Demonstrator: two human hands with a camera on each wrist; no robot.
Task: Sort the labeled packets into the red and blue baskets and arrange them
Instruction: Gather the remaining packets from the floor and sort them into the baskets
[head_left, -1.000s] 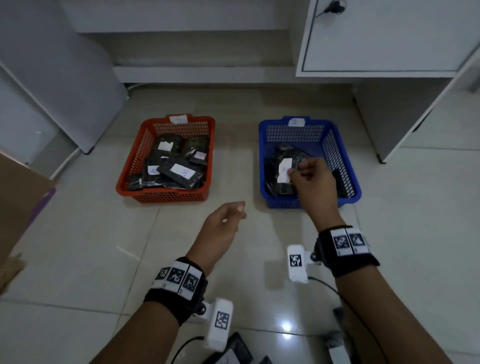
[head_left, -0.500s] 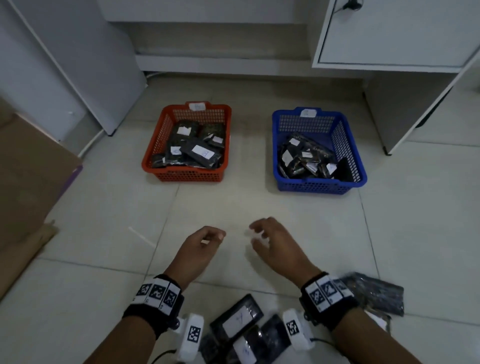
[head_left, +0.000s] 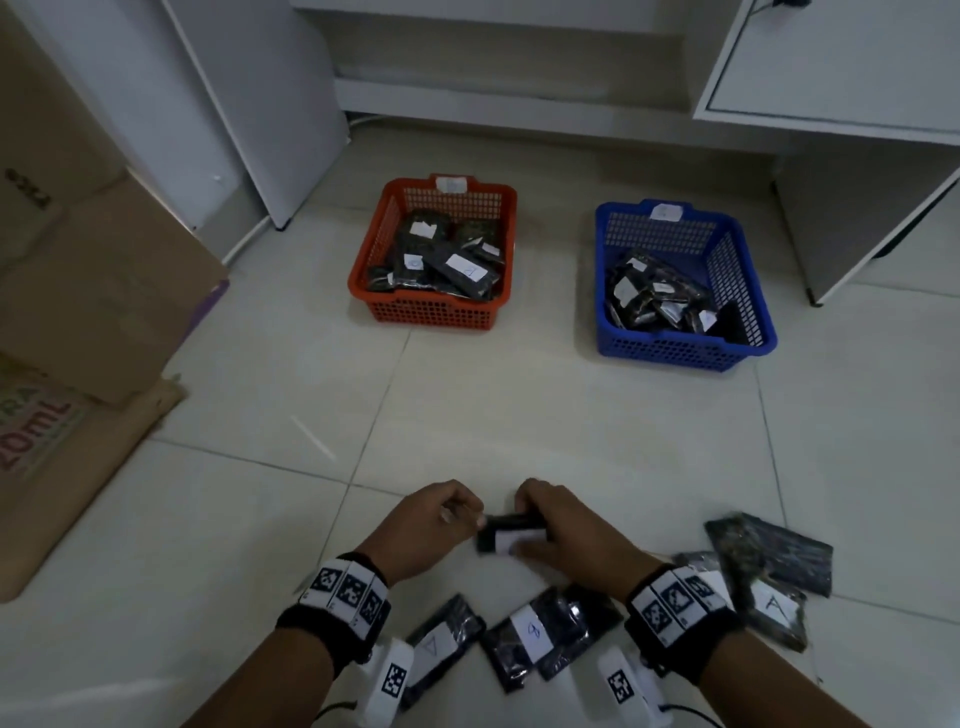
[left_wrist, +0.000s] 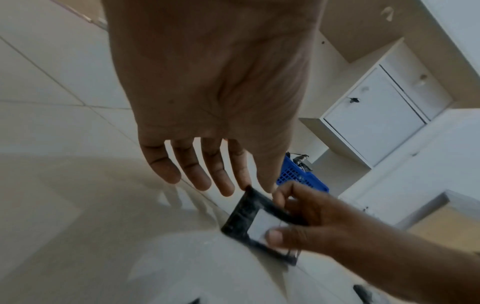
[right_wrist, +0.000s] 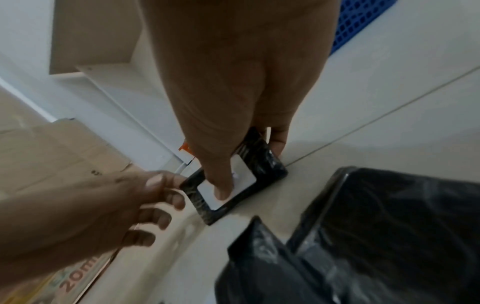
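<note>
Brown cardboard boxes (head_left: 98, 291) on tiled floor (head_left: 571, 431) beside white cabinets (head_left: 841, 57)

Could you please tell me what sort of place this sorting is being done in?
Probably a storeroom or back office floor: glossy pale floor tiles, white laminate cabinets above, and flattened brown cardboard boxes leaning at the left.

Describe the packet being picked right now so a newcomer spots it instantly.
On the pale tiled floor, nearer than the red plastic basket and blue plastic basket, find the two hands. The small black white-labelled packet sits between them, the only one held.
</note>
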